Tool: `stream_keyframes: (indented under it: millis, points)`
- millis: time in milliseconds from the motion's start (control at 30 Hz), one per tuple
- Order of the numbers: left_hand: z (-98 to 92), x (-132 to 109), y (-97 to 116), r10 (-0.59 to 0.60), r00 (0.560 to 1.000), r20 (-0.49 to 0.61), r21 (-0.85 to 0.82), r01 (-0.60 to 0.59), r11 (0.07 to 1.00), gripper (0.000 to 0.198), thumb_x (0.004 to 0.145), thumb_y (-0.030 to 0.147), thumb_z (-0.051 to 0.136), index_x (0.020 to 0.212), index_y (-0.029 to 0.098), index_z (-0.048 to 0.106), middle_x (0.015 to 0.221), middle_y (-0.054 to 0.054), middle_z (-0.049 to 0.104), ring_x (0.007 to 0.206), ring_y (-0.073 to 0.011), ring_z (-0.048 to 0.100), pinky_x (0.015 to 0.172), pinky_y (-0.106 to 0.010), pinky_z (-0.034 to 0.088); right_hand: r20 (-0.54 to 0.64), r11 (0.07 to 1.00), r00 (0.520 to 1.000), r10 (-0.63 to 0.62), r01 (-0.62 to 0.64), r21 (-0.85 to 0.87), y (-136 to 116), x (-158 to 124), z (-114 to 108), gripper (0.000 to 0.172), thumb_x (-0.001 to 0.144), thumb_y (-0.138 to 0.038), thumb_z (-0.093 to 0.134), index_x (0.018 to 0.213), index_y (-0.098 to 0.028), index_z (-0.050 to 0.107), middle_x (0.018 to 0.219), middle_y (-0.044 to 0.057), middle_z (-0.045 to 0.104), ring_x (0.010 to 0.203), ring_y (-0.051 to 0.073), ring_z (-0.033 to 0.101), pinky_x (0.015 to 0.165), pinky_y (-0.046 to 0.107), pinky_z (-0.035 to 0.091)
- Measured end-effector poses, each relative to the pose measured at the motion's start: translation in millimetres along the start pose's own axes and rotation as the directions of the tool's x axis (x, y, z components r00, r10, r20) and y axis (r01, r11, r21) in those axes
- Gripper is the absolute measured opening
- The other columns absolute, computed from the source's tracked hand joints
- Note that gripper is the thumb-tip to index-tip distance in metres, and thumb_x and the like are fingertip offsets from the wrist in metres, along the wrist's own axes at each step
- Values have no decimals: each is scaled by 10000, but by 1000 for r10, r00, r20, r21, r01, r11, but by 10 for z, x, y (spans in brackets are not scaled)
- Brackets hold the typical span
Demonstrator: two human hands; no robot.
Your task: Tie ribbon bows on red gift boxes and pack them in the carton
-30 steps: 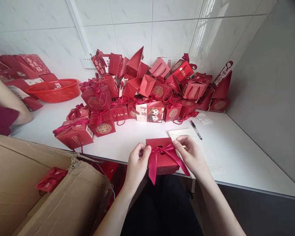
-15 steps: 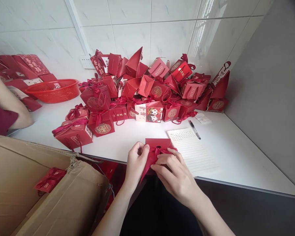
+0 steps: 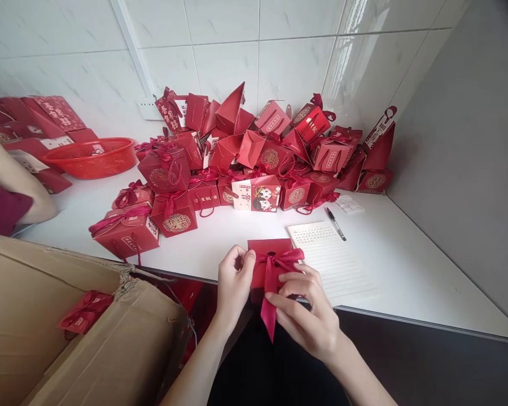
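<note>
Head view: between left hand [image 3: 233,282] and right hand [image 3: 311,309], bow [image 3: 271,259] on box [image 3: 258,276] is now uncovered; ribbon [image 3: 260,258] is pinched by left, tail [image 3: 269,321] by right; bow looks tied.

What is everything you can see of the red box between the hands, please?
The red box looks like card, with a dark hole on top. A glossy crimson ribbon is tied over it, one tail hanging in front. It sits at the table edge, left hand at its left, right hand touching the ribbon.
</note>
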State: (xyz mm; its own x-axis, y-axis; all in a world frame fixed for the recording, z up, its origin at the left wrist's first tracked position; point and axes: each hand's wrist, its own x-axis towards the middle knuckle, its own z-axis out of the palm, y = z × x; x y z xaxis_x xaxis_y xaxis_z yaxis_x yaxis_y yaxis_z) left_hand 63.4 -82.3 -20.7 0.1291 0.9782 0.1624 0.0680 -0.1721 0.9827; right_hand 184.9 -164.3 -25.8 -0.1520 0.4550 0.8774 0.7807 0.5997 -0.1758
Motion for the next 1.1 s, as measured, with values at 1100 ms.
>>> stream_keyframes:
  millis: [1100]
  points:
    - [-51,51,107,-137,966,218,153,105,983,524,703,342,679,1188,252,501,1093,-80,578,1117,-236,528,954,-353,396,308,420,442,843,-897,139,127,-160,-285,418,900,-519,393,620,-209,416,547,-27,419,514,132,407,484,254,340]
